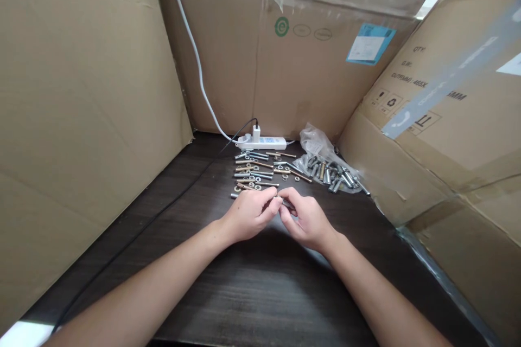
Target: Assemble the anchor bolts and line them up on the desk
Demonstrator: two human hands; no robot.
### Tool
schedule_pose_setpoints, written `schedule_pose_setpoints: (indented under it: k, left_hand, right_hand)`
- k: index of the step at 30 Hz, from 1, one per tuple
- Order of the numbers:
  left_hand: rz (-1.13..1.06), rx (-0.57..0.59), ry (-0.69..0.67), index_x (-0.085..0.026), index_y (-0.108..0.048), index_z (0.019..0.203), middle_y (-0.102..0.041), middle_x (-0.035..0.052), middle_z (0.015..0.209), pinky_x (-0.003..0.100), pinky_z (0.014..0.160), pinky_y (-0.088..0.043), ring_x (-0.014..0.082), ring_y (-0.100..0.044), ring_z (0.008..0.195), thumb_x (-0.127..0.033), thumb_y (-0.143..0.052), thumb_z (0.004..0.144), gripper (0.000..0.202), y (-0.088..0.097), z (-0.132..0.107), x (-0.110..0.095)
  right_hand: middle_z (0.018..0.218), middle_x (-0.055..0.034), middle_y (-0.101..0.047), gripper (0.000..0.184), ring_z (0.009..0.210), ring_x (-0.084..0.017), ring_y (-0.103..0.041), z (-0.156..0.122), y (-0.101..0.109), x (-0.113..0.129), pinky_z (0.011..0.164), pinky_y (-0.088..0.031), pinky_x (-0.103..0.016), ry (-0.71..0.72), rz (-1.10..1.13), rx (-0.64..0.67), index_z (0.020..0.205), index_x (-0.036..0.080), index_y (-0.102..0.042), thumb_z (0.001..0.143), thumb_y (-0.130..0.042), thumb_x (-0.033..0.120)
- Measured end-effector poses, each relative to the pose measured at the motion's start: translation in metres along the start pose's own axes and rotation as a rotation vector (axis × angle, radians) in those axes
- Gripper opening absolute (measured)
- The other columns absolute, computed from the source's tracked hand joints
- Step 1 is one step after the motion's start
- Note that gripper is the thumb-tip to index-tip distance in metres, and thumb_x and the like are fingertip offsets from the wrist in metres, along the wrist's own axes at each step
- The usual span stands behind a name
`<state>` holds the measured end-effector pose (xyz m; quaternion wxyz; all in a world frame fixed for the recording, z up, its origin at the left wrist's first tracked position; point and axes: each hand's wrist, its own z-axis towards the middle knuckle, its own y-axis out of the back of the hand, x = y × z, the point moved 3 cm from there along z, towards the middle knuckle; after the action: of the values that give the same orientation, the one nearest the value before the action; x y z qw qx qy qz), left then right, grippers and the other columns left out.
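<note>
The person's two hands are together over the dark table (244,287), fingertips meeting. The right hand (306,218) pinches a small metal piece (287,204) between thumb and fingers. The left hand (257,212) meets its nine-o'clock end, though whether those fingers grip a second part cannot be told, since they cover it.

For handling this neatly, it would seem best to steady the piece with one hand, let only the other's fingertips work, and keep both parts in line so nothing slips or binds. Staying low over the table would keep a dropped bit from rolling far.

Loose bolts (264,176) and nuts (297,179) lie close by, from eleven to one o'clock of the hands, so sleeveless wrists should lift clear of them. A plastic bag (317,142) with more metal pieces lies at two o'clock.
</note>
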<state>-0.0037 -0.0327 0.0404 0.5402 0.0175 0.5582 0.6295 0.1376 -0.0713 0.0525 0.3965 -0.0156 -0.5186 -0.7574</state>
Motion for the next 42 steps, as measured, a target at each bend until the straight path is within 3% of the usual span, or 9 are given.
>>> schedule_pose_setpoints:
  k: [6,10,14,25,29,32,42]
  left_hand:
    - [-0.103,0.102,0.133,-0.017,-0.047,0.065,-0.047,-0.0027,0.058,0.023,0.057,-0.032,0.01,-0.044,0.056,-0.043,-0.024,0.095,0.046,-0.011,0.004,0.012]
    - [-0.05,0.045,0.154,-0.018,-0.047,0.076,-0.052,-0.0025,0.069,0.024,0.061,-0.034,0.0118,-0.048,0.063,-0.039,-0.03,0.094,0.032,-0.009,0.002,0.012]
    - [-0.06,0.029,0.09,-0.019,-0.046,0.085,-0.053,-0.0016,0.077,0.024,0.063,-0.036,0.0126,-0.049,0.068,-0.035,-0.034,0.094,0.021,-0.006,0.0,0.009]
    - [0.006,0.087,0.096,-0.017,-0.045,0.065,-0.051,-0.0023,0.061,0.024,0.059,-0.031,0.0109,-0.046,0.058,-0.039,-0.025,0.096,0.042,-0.005,0.003,0.013]
    - [0.021,0.002,0.107,-0.019,-0.048,0.081,-0.055,-0.0013,0.073,0.024,0.064,-0.036,0.0129,-0.05,0.066,-0.035,-0.031,0.094,0.027,0.0,0.0,0.007]
    - [-0.001,0.0,0.073,-0.02,-0.047,0.091,-0.055,-0.0006,0.081,0.025,0.067,-0.038,0.0137,-0.051,0.071,-0.033,-0.034,0.092,0.018,0.002,-0.001,0.002]
    - [0.078,0.071,0.083,-0.019,-0.049,0.071,-0.053,-0.0019,0.065,0.022,0.06,-0.034,0.0115,-0.049,0.059,-0.037,-0.027,0.096,0.038,-0.002,0.002,0.012]
  right_hand:
    - [0.066,0.0004,-0.059,0.01,0.052,-0.011,-0.05,0.003,-0.005,-0.007,0.052,-0.033,-0.022,-0.016,-0.117,0.012,0.088,0.018,-0.053,0.086,-0.045,0.024]
    - [0.07,-0.0001,-0.061,0.011,0.055,-0.012,-0.052,0.003,-0.008,-0.01,0.054,-0.034,-0.022,-0.059,-0.122,0.03,0.091,0.019,-0.054,0.085,-0.046,0.024]
    - [0.073,-0.0001,-0.061,0.013,0.057,-0.012,-0.053,0.003,-0.007,-0.011,0.056,-0.036,-0.022,-0.094,-0.107,0.035,0.095,0.02,-0.054,0.086,-0.046,0.025]
    - [0.073,0.0002,-0.063,0.01,0.054,-0.011,-0.052,0.002,-0.012,-0.009,0.053,-0.033,-0.022,-0.067,-0.107,0.045,0.091,0.02,-0.054,0.084,-0.047,0.024]
    - [0.074,-0.0002,-0.064,0.013,0.056,-0.012,-0.055,0.002,-0.012,-0.01,0.054,-0.035,-0.022,-0.062,-0.102,0.032,0.093,0.02,-0.055,0.085,-0.046,0.025]
    - [0.078,-0.001,-0.065,0.014,0.059,-0.013,-0.057,0.002,-0.009,-0.01,0.056,-0.037,-0.022,-0.064,-0.088,0.025,0.096,0.02,-0.055,0.086,-0.045,0.025]
    - [0.081,-0.0017,-0.067,0.013,0.061,-0.012,-0.058,0.002,-0.008,-0.009,0.059,-0.04,-0.022,-0.052,-0.067,0.051,0.095,0.02,-0.055,0.086,-0.047,0.024]
